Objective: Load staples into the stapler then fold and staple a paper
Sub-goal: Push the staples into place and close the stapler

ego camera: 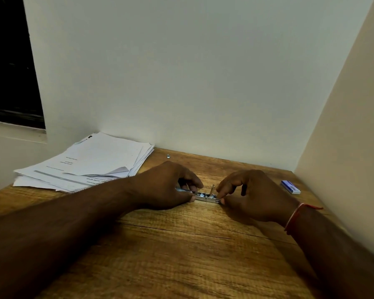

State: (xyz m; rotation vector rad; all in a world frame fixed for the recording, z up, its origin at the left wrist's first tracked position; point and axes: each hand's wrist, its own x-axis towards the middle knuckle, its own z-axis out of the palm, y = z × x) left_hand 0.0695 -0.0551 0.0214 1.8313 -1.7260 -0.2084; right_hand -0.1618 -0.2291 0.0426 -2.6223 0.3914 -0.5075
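Hands gripped stapler (pixel 206 197): our left hand (pixel 166 186) steadied it at nine o'clock, our right hand (pixel 249 195) pinched its three o'clock end for loading.

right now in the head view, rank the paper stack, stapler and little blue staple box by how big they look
1. paper stack, by far the largest
2. stapler, though both hands cover its ends
3. staple box, smallest as seen; the gap to the stapler is unsure

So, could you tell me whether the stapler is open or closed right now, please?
Open, apparently: the stapler lies flat on the desk between the left hand and right hand, its metal channel exposed. Staples inside: cannot tell.
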